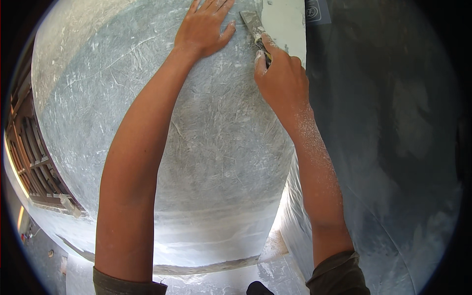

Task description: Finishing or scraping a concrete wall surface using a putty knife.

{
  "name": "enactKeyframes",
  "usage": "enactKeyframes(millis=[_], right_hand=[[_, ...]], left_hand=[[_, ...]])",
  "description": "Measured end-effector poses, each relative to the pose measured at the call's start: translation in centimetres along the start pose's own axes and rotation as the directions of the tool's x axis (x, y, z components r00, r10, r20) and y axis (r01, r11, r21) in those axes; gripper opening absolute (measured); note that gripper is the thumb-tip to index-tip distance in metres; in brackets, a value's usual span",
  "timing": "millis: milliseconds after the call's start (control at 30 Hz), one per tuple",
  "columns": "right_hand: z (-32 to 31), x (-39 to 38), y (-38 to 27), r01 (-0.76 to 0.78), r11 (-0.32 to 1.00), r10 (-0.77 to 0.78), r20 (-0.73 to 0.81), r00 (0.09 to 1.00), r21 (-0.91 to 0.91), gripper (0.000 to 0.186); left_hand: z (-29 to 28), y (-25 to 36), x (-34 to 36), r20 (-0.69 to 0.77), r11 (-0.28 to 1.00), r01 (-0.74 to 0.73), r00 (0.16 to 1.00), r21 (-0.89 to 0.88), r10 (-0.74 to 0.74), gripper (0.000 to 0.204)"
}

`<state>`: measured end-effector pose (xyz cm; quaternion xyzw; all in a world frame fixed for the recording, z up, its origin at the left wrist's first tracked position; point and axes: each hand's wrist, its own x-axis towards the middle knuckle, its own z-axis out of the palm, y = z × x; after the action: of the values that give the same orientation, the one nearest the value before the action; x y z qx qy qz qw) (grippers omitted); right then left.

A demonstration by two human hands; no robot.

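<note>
Putty knife in the person's right hand, near the top of the view and a little right of centre. The right hand is closed around its dark handle, with the index finger stretched along the tool toward the blade. The flat metal blade points up and slightly left, angled into the gap between the two hands. Whether its edge is pressed to the surface cannot be told.

The left hand is well apart from the right one, just left of the blade. It holds nothing; palm down, it lies on a grey plastered wall, thumb spread toward the knife, fingertips cut off by the upper edge. The knife is therefore to the right of the left hand's thumb, near it but not touching.

Immediately right of the blade is a strip of smooth, pale filler, running up along the wall's right edge. Beyond that edge spreads a dark, smeared surface.

Both bare forearms reach up from the lower edge, out of dark sleeves; white dust speckles the right forearm. At far left is a brown slatted window. At the bottom, the dark tip of a shoe shows against a whitish floor.
</note>
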<state>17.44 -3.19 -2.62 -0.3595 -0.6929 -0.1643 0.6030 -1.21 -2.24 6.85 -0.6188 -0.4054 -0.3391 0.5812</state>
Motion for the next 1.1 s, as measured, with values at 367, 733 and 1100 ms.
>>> enactKeyframes(millis=[367,733,1100], right_hand=[[-0.1,0.6,-0.2,0.067,0.997,-0.069,-0.067,0.995,-0.026,0.045],[-0.3,0.6,0.0,0.043,0.998,-0.044,-0.037,0.998,-0.041,0.045],[-0.6,0.8,-0.2,0.018,1.0,-0.018,-0.047,0.999,-0.001,0.044]], left_hand=[[0.4,-0.3,0.1,0.001,1.0,-0.015,1.0,0.016,0.015,0.066],[0.3,-0.2,-0.2,-0.03,0.999,-0.019,0.999,-0.034,0.018,0.062],[0.3,-0.3,-0.3,-0.026,0.999,-0.035,0.999,-0.028,0.034,0.064]])
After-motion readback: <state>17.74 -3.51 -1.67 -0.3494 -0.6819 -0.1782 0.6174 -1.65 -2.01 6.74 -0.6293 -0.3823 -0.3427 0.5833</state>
